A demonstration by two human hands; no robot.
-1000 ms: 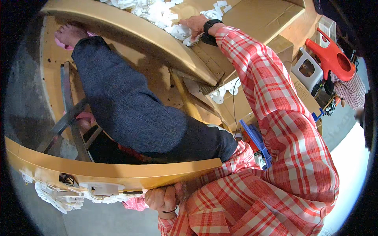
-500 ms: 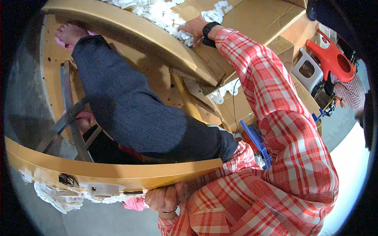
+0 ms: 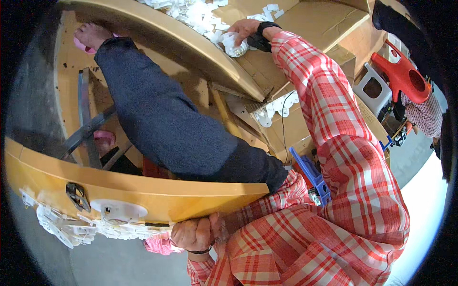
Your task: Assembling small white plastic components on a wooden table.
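My right hand (image 3: 245, 29), with a black band at the wrist, is over the cardboard at the far side. Its fingers are closed around a shiny white rounded part (image 3: 234, 45). Beside it lies a heap of small white plastic pieces (image 3: 198, 20). My left hand (image 3: 193, 234) is at the near edge of the yellow wooden tabletop (image 3: 191, 193), its fingers curled into a fist. What it holds, if anything, is hidden. A short dark strip (image 3: 157, 224) lies just left of the fist, next to a round white plastic part (image 3: 119, 209) and other white pieces.
My leg in dark trousers (image 3: 162, 114) stretches between the tabletop and a curved wooden board (image 3: 191, 47). Metal table legs (image 3: 86, 124) stand beside it. A blue plastic piece (image 3: 312, 174) is under my right arm. Red (image 3: 400, 71) and white stools (image 3: 373, 88) stand at the right.
My right hand has lifted slightly from the edge of the white heap and now holds the white rounded part. The left fist has shifted a little up and left with the view.
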